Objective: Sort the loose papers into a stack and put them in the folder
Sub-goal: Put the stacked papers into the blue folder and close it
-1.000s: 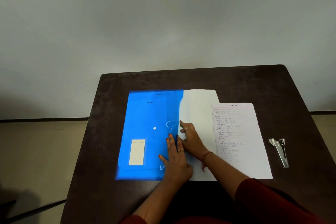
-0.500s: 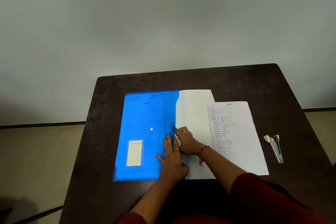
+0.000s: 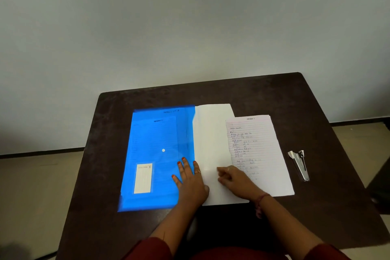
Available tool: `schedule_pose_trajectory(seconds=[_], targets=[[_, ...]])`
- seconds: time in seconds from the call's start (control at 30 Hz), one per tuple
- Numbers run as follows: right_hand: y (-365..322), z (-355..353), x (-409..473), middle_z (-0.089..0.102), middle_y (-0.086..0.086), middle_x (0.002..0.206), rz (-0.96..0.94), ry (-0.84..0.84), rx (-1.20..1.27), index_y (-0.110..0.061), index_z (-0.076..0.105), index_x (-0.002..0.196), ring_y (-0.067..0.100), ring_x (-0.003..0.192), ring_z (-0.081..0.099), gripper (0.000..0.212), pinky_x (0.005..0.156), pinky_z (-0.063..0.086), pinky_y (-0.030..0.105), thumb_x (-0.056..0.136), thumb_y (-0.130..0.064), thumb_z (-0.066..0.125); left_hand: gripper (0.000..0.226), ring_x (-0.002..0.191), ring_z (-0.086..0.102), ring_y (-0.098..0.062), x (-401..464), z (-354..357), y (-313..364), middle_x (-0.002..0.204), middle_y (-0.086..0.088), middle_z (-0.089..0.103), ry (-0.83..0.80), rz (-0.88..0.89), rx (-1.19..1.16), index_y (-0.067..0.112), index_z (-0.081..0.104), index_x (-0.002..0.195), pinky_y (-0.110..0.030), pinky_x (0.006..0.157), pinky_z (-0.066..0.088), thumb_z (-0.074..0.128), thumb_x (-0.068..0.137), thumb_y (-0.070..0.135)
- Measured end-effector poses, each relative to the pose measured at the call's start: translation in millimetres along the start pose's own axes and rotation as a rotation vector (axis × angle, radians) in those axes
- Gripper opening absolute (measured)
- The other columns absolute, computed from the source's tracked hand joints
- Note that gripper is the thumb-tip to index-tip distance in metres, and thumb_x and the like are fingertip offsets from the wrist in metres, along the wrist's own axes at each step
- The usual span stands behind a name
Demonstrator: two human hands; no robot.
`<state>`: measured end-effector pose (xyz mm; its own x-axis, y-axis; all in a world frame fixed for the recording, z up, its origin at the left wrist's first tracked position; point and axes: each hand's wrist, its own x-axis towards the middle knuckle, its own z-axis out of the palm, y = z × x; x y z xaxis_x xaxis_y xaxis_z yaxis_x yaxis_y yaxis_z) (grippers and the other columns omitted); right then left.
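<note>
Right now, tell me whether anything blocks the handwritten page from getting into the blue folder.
Yes. The blank white sheets lie between the handwritten page and the folder, and both hands sit there too: the left hand presses flat on the folder's right edge, and the right hand rests on the white sheets.

The folder is showing as translucent blue plastic with a smooth, faintly glossy skin, a white snap stud and a paper label sitting on it. The blank sheet and the lined sheet are looking like matt paper. The stapler is gleaming as bright metal. The bench is presenting a dark, mottled, low-sheen top.
</note>
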<state>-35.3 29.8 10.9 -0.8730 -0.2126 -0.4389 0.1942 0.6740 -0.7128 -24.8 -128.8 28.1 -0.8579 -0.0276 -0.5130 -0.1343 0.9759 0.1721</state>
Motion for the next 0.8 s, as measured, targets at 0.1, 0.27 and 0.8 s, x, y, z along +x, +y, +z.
schedule_pose_trajectory(seconds=[0.1, 0.27, 0.8], targets=[[18, -28, -17, 0.066, 0.007, 0.111, 0.109, 0.136, 0.041, -0.008, 0.061, 0.124, 0.012, 0.093, 0.057, 0.034, 0.093, 0.042, 0.020, 0.089, -0.009, 0.059, 0.075, 0.131, 0.035, -0.052, 4, 4, 7, 0.143, -0.038, 0.032, 0.054, 0.098, -0.074, -0.010, 0.051, 0.129, -0.063, 0.096, 0.042, 0.063, 0.059, 0.016], [40, -80, -22, 0.063, 0.010, 0.120, 0.286, 0.460, 0.107, -0.003, 0.061, 0.122, 0.026, 0.107, 0.060, 0.032, 0.093, 0.047, 0.033, 0.091, -0.007, 0.052, 0.071, 0.145, 0.010, -0.026, -12, 4, 47, 0.158, -0.010, 0.008, 0.038, 0.183, -0.397, 0.006, 0.011, 0.152, -0.030, 0.115, 0.018, 0.049, 0.092, 0.016], [61, -99, -1, 0.038, 0.017, 0.133, 0.432, 0.392, -0.220, -0.001, 0.038, 0.134, 0.031, 0.125, 0.036, 0.055, 0.102, 0.037, 0.032, 0.087, -0.017, 0.061, 0.044, 0.115, 0.055, -0.025, 5, 18, 110, 0.124, -0.008, 0.057, -0.130, -0.279, -0.952, 0.005, 0.048, 0.124, -0.029, 0.091, 0.046, 0.059, 0.086, 0.025]])
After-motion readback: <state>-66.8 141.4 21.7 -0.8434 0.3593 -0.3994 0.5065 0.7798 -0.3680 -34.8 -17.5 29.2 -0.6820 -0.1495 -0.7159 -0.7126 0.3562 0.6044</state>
